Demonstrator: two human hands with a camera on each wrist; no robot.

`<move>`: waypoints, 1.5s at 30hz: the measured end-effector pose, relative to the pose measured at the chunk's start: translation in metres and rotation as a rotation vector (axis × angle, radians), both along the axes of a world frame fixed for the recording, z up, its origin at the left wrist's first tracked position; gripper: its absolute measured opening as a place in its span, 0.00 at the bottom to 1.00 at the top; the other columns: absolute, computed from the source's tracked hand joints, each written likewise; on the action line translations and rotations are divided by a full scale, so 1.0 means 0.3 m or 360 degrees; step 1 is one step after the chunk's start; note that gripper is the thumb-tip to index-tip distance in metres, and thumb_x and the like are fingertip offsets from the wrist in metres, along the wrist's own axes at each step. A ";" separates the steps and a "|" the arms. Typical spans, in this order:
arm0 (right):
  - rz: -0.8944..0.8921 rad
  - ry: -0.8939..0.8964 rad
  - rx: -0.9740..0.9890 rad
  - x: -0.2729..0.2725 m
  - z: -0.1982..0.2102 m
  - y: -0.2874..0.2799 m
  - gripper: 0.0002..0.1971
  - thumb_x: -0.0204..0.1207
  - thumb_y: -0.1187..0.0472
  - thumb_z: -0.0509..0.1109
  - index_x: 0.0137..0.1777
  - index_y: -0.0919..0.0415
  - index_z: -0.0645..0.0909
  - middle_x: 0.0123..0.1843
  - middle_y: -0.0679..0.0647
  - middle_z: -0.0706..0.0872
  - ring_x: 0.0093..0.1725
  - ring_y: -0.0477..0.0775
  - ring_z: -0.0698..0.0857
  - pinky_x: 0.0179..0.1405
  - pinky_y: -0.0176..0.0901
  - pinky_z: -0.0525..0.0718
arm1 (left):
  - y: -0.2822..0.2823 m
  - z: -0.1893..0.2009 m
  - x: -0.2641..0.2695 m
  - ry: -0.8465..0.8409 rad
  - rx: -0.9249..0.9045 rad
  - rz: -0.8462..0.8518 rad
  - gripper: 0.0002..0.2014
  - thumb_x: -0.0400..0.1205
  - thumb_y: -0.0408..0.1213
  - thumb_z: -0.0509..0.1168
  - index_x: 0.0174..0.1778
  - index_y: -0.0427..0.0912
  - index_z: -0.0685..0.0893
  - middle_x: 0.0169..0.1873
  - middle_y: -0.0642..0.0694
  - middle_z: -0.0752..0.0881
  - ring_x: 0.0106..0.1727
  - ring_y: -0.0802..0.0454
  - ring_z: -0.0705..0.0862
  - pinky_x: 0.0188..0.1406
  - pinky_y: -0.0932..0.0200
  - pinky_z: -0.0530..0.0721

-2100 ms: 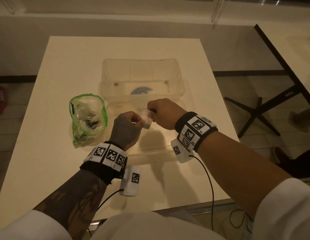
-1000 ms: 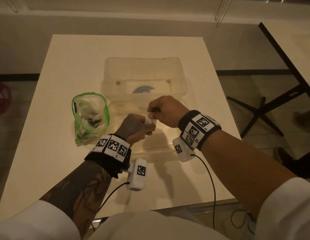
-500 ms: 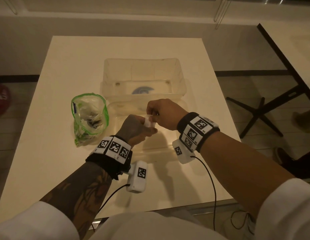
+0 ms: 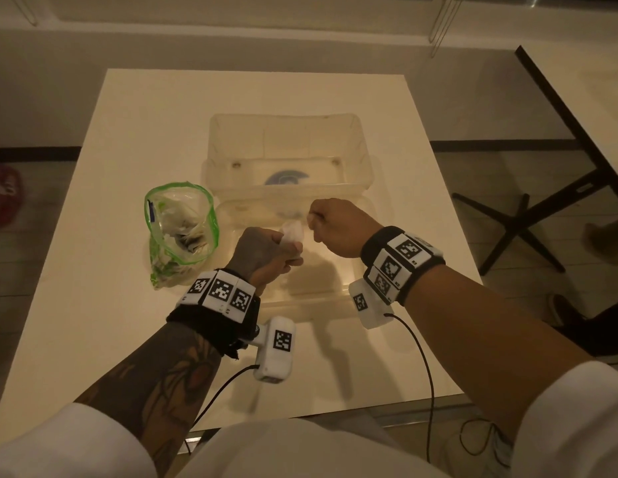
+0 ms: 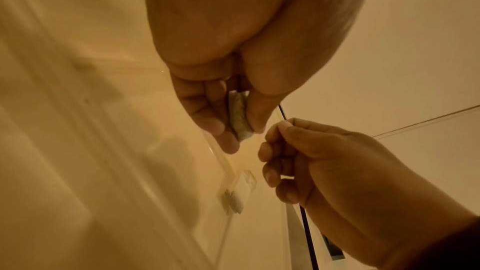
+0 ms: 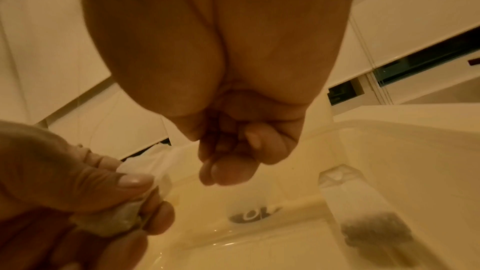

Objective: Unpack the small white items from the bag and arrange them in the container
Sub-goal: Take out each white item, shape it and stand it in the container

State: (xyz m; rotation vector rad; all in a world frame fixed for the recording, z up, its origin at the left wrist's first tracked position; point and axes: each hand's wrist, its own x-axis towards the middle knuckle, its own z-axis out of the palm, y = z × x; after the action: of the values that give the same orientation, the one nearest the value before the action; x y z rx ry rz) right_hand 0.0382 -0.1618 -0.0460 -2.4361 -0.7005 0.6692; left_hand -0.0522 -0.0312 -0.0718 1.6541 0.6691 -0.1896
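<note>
My left hand (image 4: 266, 253) pinches a small white packet (image 4: 291, 235) between thumb and fingers, above the clear shallow tray (image 4: 335, 291). The left wrist view shows the packet (image 5: 239, 114) end-on in that pinch. My right hand (image 4: 335, 224) hovers just right of it as a curled fist, a short gap away; nothing shows between its fingers (image 6: 228, 171). The clear container (image 4: 286, 132) stands behind the tray. The green-rimmed bag (image 4: 179, 229) stands open to the left with more packets inside. Another small white item (image 5: 233, 202) lies in the tray.
A clear packet with dark contents (image 6: 376, 227) lies in the tray on the right. A blue round mark (image 4: 286, 177) shows through the container's bottom. The white table (image 4: 128, 132) ends close behind the container. A dark-legged table (image 4: 542, 219) stands to the right.
Both hands held the white packet together before. Now the right hand has let go and drawn slightly right, while the left hand keeps the packet.
</note>
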 end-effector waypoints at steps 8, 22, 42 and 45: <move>0.0041 0.0190 0.0077 -0.006 0.016 0.000 0.06 0.77 0.58 0.72 0.40 0.55 0.80 0.32 0.48 0.84 0.30 0.45 0.82 0.31 0.36 0.75 | -0.007 0.021 -0.001 0.0039 -0.0133 -0.0026 0.08 0.78 0.35 0.73 0.51 0.37 0.87 0.46 0.41 0.91 0.47 0.50 0.91 0.45 0.56 0.86; -0.0023 0.0125 0.0223 0.000 -0.021 -0.003 0.05 0.79 0.60 0.71 0.52 0.56 0.81 0.44 0.53 0.85 0.36 0.48 0.81 0.35 0.36 0.77 | -0.017 0.034 0.008 -0.0061 0.0392 -0.0063 0.15 0.86 0.40 0.62 0.55 0.32 0.87 0.46 0.38 0.87 0.50 0.41 0.85 0.55 0.38 0.86; 0.0178 0.0033 0.0104 0.027 0.002 -0.029 0.03 0.79 0.60 0.68 0.45 0.57 0.77 0.39 0.48 0.79 0.35 0.45 0.76 0.38 0.40 0.73 | -0.028 0.039 0.010 -0.0059 -0.0060 -0.0097 0.14 0.80 0.42 0.71 0.51 0.32 0.86 0.48 0.38 0.90 0.53 0.43 0.88 0.49 0.49 0.87; 0.0157 0.0021 0.0115 0.033 0.001 -0.034 0.05 0.79 0.58 0.70 0.53 0.54 0.80 0.43 0.46 0.82 0.37 0.39 0.78 0.36 0.34 0.73 | -0.030 0.035 0.013 -0.0032 -0.0069 -0.0099 0.07 0.78 0.33 0.71 0.50 0.37 0.86 0.49 0.39 0.89 0.53 0.44 0.88 0.51 0.50 0.86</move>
State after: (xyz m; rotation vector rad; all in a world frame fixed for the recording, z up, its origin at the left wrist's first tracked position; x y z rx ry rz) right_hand 0.0480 -0.1719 -0.0456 -2.3415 -0.8295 0.6851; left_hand -0.0482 -0.0403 -0.0614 1.6341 0.5948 -0.2303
